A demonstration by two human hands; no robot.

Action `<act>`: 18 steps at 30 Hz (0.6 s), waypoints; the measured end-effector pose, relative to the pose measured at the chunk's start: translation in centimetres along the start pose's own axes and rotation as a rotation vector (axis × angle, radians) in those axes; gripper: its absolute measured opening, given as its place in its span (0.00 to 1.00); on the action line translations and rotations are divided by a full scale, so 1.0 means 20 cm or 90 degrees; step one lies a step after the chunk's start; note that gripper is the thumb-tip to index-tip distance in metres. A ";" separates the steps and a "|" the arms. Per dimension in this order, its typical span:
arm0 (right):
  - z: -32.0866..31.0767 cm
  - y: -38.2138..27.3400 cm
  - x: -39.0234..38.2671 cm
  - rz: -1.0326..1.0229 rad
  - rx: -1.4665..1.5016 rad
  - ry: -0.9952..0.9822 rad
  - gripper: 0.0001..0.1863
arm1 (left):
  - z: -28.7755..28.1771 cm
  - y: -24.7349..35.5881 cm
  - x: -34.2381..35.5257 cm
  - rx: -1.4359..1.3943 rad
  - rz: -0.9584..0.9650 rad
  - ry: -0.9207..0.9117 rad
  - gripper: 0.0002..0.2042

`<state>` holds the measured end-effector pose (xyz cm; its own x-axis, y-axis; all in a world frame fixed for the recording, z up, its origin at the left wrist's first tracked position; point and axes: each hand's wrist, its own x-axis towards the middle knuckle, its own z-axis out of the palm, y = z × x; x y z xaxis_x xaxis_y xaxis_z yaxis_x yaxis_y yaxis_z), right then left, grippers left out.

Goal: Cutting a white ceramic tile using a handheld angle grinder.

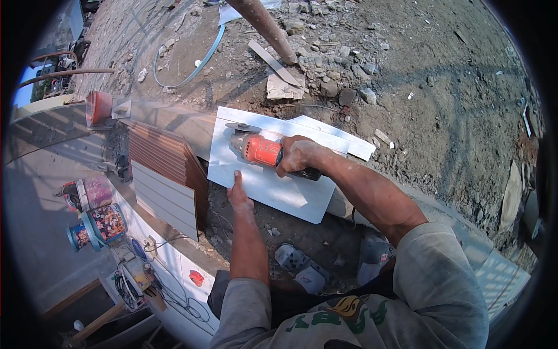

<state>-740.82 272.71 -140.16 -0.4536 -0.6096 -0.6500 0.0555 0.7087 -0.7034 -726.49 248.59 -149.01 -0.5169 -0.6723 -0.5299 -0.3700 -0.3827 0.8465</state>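
Observation:
A red angle grinder (pixel 263 150) is gripped around its body by my right hand (pixel 297 156). Its cutting disc (pixel 243 126) stands at the far left part of a white tile (pixel 273 189), close to the tile's far edge. Pale dust drifts leftward from the disc. My left hand (pixel 239 195) holds the near edge of this tile, thumb on top and the other fingers hidden beneath. A second white piece (pixel 362 148) sticks out from behind the tile's far right side.
Left of the tile lean stacked ribbed brown tiles (pixel 157 148) with a grey one (pixel 165 198) in front. Buckets (pixel 107 223) and tangled cables (pixel 129 285) lie farther left. A pole (pixel 264 29) meets the rubble beyond. My shoes (pixel 302 267) are below the tile.

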 end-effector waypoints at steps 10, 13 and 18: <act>0.01 0.02 0.00 0.002 0.005 0.001 0.37 | 0.00 0.00 0.00 0.005 0.001 0.008 0.27; -0.01 0.02 0.00 0.011 -0.002 -0.009 0.37 | 0.01 0.00 0.00 0.004 0.000 0.006 0.28; 0.00 0.02 -0.02 0.012 -0.002 -0.010 0.38 | -0.02 -0.01 0.02 0.001 -0.002 -0.002 0.28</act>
<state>-740.66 273.16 -140.20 -0.4391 -0.6016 -0.6672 0.0612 0.7209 -0.6903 -726.41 248.09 -149.38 -0.5184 -0.6687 -0.5331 -0.3725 -0.3846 0.8446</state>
